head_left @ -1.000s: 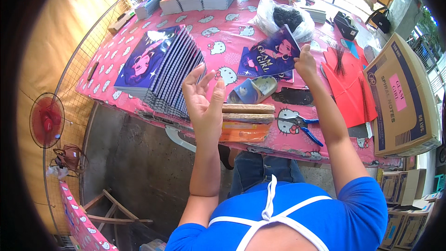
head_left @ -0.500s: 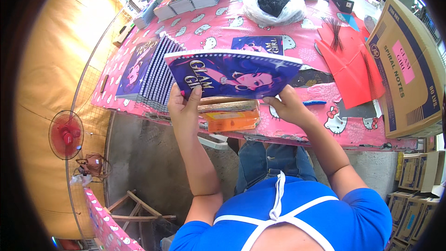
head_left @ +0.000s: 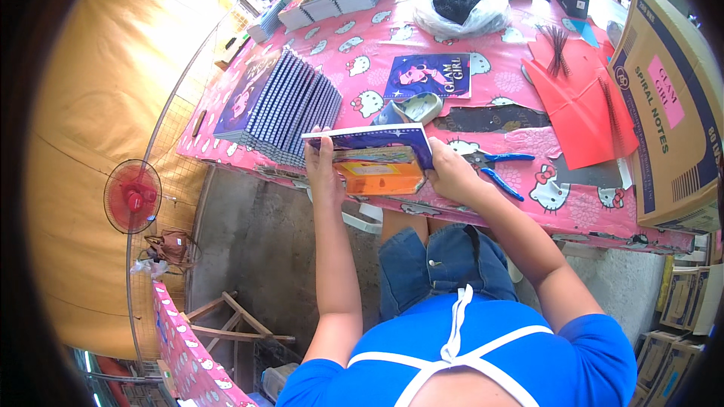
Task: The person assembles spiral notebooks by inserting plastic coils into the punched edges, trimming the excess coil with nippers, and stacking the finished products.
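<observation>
Between my two hands is a spiral notebook (head_left: 413,138) with a purple cover, tilted so that mostly its white top edge and a strip of cover show. My left hand (head_left: 324,169) grips its left side, thumb on the near face. My right hand (head_left: 452,173) closes on its right side. An orange block-like bundle (head_left: 381,182) with a layered top sits at the table's near edge, close to the notebook. Blue-handled pliers (head_left: 504,172) lie just right of my right hand. Beyond the held notebook are a grey rounded object (head_left: 422,107) and another purple notebook (head_left: 430,75) lying flat.
A tall stack of spiral notebooks (head_left: 290,105) stands at left on the pink table cover (head_left: 354,44). A plastic bag (head_left: 483,19) of black coils is at the back. Red sheets (head_left: 577,117) with loose coils and a large cardboard box (head_left: 667,120) occupy the right.
The notebook has come down and nearer, and its cover has tilted out of sight with a narrower side showing. The pliers, the grey object and more of the stack are now uncovered.
</observation>
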Motion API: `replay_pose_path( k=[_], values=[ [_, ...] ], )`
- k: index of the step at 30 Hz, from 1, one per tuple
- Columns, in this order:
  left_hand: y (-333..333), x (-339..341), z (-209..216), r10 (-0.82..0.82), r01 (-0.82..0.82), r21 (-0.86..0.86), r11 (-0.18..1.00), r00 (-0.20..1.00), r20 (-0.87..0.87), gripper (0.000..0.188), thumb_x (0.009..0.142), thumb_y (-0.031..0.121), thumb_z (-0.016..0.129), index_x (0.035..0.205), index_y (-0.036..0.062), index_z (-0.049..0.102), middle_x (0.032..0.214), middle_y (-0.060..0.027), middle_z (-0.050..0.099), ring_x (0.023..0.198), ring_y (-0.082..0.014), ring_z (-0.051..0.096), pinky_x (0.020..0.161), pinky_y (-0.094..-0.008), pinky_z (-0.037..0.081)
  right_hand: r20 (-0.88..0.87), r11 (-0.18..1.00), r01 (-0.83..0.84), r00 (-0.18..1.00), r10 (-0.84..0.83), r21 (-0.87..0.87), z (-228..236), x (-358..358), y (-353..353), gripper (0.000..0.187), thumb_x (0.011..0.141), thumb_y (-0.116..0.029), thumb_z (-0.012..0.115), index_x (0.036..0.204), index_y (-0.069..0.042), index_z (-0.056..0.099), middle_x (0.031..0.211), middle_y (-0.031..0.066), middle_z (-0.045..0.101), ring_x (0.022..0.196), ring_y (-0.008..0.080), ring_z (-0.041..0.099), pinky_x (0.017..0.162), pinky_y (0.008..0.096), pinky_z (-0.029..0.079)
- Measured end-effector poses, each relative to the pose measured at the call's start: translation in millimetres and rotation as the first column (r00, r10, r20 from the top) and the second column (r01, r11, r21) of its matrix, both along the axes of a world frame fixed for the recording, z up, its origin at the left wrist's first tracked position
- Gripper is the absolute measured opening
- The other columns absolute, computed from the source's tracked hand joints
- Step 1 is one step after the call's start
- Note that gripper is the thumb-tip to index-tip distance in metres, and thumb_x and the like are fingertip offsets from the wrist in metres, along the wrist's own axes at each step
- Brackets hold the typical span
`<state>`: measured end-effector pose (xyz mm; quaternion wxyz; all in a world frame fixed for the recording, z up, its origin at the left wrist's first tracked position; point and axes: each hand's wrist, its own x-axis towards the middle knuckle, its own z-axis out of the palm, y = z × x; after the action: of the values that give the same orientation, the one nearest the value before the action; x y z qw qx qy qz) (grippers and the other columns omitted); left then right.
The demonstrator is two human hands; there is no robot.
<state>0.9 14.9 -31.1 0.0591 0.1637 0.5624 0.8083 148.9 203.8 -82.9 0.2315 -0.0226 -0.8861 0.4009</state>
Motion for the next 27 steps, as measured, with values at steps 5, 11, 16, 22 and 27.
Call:
replay_pose_path(
  k=[5, 11, 16, 22, 27],
  values=[
    [8, -2, 5, -0.042, 0.043, 0.042, 0.998, 0.999, -0.013, 0.048, 0.095, 0.031, 0.056, 0.132, 0.0034, 0.041, 0.125, -0.0099, 0.053, 0.112, -0.017, 0.051, 0.096, -0.0362, 0.041, 0.021, 0.998, 0.023, 1.0, -0.024, 0.054, -2, -4, 0, 0.03, 0.075, 0.005, 0.052, 0.102, 0.003, 0.042, 0.095, 0.0246, 0.053, 0.095, 0.0419, 0.054, 0.083, 0.0477, 0.044],
    [5, -10, 1, -0.008, 0.007, 0.069, 0.998, 1.0, 0.003, 0.05, 0.095, 0.024, 0.057, 0.136, 0.0033, 0.037, 0.127, -0.0087, 0.051, 0.114, -0.0153, 0.049, 0.097, -0.0321, 0.039, 0.121, 0.998, 0.031, 0.992, -0.036, 0.046, 6, -4, -9, 0.041, 0.074, 0.002, 0.054, 0.113, 0.008, 0.041, 0.102, 0.0278, 0.053, 0.101, 0.0448, 0.052, 0.086, 0.048, 0.043],
    [6, -14, -6, -0.014, 0.013, 0.092, 0.996, 1.0, 0.015, 0.048, 0.094, 0.021, 0.059, 0.134, 0.0042, 0.038, 0.126, -0.0073, 0.05, 0.116, -0.0138, 0.047, 0.1, -0.0305, 0.034, 0.039, 0.995, 0.06, 0.997, -0.063, 0.075, -1, -9, -11, 0.031, 0.073, 0.004, 0.052, 0.102, 0.002, 0.041, 0.094, 0.0235, 0.054, 0.095, 0.0409, 0.055, 0.08, 0.0477, 0.044],
    [9, -15, -5, -0.045, 0.047, 0.088, 0.995, 0.999, -0.025, 0.044, 0.093, 0.023, 0.062, 0.129, 0.0067, 0.041, 0.118, -0.0046, 0.052, 0.108, -0.0119, 0.049, 0.094, -0.0297, 0.038, 0.059, 0.998, 0.05, 0.997, -0.052, 0.041, 1, -8, -9, 0.032, 0.073, 0.004, 0.055, 0.102, 0.001, 0.041, 0.093, 0.0234, 0.054, 0.095, 0.0411, 0.054, 0.081, 0.048, 0.044],
    [12, -16, -5, -0.025, 0.027, 0.071, 0.997, 0.999, -0.034, 0.042, 0.094, 0.022, 0.061, 0.127, 0.0066, 0.04, 0.112, -0.0038, 0.053, 0.1, -0.011, 0.05, 0.09, -0.0287, 0.04, 0.053, 0.999, 0.015, 0.998, -0.017, 0.053, -3, -12, -6, 0.034, 0.073, 0.003, 0.056, 0.104, 0.002, 0.041, 0.094, 0.0239, 0.054, 0.096, 0.0414, 0.054, 0.082, 0.048, 0.044]
  ],
)
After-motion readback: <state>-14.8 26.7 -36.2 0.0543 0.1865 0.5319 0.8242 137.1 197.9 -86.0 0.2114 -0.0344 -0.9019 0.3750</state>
